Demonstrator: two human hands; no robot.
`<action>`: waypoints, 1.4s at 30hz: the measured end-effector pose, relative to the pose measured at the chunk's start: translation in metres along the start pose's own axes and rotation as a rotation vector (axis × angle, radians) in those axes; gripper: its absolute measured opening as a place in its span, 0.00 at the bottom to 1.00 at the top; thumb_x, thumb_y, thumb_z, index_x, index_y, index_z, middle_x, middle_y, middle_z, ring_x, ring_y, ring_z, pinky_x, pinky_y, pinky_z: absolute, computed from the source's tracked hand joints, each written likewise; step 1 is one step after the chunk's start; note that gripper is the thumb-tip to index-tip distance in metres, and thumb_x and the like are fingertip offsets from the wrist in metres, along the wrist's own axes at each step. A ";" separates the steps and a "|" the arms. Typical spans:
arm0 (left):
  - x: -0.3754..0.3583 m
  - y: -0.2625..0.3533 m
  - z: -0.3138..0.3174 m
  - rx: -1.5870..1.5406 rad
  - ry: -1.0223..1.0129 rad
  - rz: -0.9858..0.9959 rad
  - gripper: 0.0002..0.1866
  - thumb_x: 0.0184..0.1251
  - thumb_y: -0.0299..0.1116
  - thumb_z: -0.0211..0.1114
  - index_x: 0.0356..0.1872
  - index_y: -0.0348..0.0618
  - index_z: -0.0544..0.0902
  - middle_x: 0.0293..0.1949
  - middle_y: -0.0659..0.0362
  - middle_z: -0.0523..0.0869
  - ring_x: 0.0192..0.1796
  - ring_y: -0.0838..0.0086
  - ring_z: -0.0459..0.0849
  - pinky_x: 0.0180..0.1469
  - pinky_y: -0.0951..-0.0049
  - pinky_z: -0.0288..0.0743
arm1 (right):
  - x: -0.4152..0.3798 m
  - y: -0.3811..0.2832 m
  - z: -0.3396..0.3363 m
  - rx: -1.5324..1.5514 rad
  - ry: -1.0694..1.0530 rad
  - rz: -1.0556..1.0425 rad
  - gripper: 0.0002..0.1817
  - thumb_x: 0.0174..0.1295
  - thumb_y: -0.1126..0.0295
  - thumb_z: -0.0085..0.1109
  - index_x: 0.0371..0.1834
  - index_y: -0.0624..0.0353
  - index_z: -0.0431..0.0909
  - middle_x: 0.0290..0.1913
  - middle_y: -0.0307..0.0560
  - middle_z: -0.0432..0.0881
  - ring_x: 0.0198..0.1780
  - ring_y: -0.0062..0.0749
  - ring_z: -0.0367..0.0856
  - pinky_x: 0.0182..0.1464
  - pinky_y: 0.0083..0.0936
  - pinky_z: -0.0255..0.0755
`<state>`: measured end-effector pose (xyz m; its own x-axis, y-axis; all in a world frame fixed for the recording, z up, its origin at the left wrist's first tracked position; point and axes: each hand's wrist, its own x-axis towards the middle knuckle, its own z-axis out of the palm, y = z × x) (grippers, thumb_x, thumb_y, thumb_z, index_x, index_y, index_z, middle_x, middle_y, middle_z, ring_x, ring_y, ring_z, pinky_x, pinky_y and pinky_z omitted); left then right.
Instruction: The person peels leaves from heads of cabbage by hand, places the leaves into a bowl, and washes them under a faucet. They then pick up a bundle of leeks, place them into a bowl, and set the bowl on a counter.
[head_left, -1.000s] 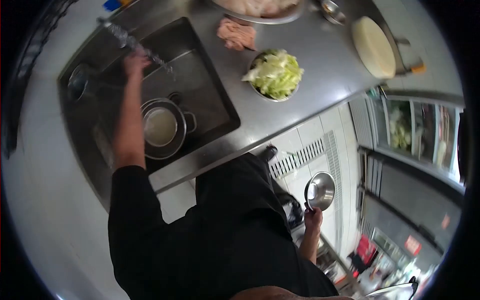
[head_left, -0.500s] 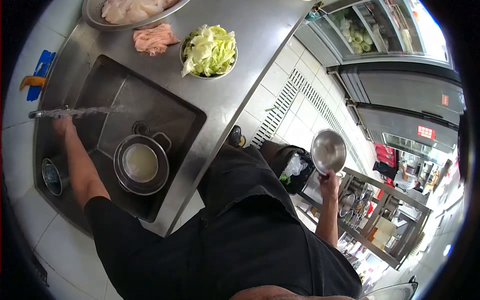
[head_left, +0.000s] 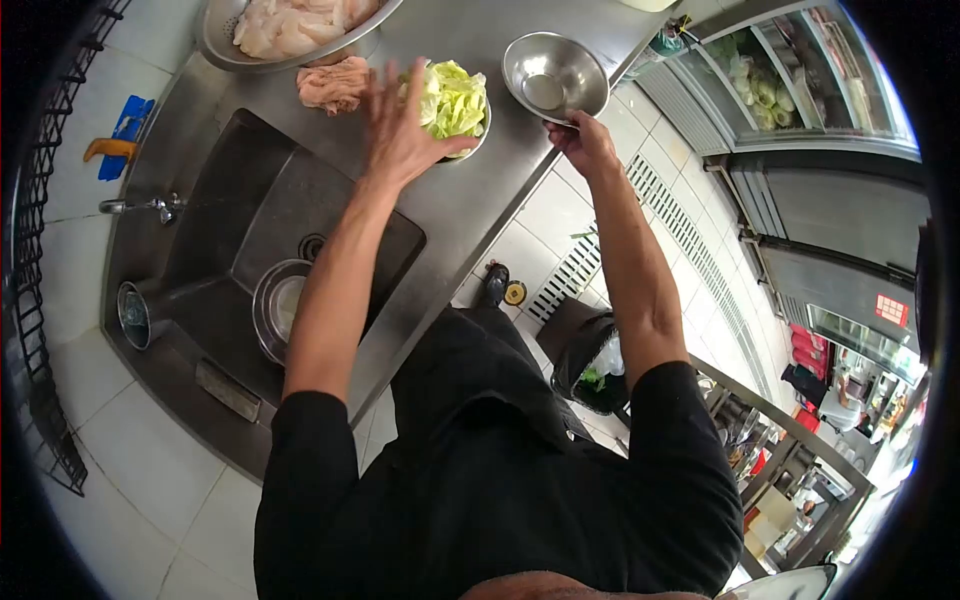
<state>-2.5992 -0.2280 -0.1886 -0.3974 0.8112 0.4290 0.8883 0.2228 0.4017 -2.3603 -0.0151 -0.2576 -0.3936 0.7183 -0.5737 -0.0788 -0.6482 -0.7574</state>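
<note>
My left hand (head_left: 398,138), its fingers spread wide, reaches over the left side of the lettuce (head_left: 456,98), which is pale green, torn into leaves and heaped in a metal bowl (head_left: 478,150). That hand covers part of the heap. On the right, my right hand (head_left: 588,146) grips the near rim of a shiny stainless steel bowl (head_left: 583,72), tilted so its bare inside shows, at the counter's edge. A crumpled pink cloth (head_left: 328,86) lies just left of my left fingers.
Raw pale meat (head_left: 300,25) fills a steel colander (head_left: 213,45) at the back. Left are the sink (head_left: 325,190), faucet (head_left: 140,206) and a metal container (head_left: 133,315). A pot (head_left: 268,310) in the sink is partly behind my forearm. Below right stands a bin (head_left: 575,380).
My left hand has left the faucet for the lettuce, and the water has stopped running. My right hand has brought the steel bowl from over the floor to the counter.
</note>
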 end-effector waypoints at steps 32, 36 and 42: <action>-0.129 -0.089 -0.089 -2.116 0.668 -0.964 0.25 0.57 0.34 0.62 0.57 0.39 0.75 0.50 0.54 0.83 0.49 0.59 0.85 0.53 0.60 0.81 | -0.224 0.073 0.339 -1.452 -0.830 -0.805 0.24 0.73 0.53 0.38 0.53 0.57 0.80 0.51 0.58 0.85 0.53 0.58 0.81 0.57 0.48 0.74; -0.140 -0.107 -0.111 -2.065 0.707 -0.938 0.25 0.57 0.34 0.59 0.57 0.37 0.76 0.55 0.51 0.82 0.58 0.56 0.81 0.63 0.55 0.75 | -0.244 0.062 0.369 -1.539 -0.818 -0.743 0.25 0.74 0.51 0.39 0.57 0.57 0.80 0.47 0.59 0.86 0.45 0.52 0.85 0.48 0.42 0.79; -0.136 -0.118 -0.130 -1.914 0.845 -1.078 0.23 0.56 0.37 0.60 0.53 0.37 0.79 0.53 0.49 0.83 0.56 0.53 0.82 0.62 0.50 0.75 | -0.206 0.048 0.331 -1.045 -0.602 -0.274 0.34 0.72 0.43 0.47 0.64 0.64 0.75 0.47 0.58 0.83 0.38 0.35 0.88 0.35 0.27 0.80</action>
<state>-2.6803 -0.4348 -0.1893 -0.8109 0.3652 -0.4573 -0.5598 -0.7119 0.4240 -2.5860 -0.2776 -0.0733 -0.8596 0.3883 -0.3320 0.4352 0.2163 -0.8740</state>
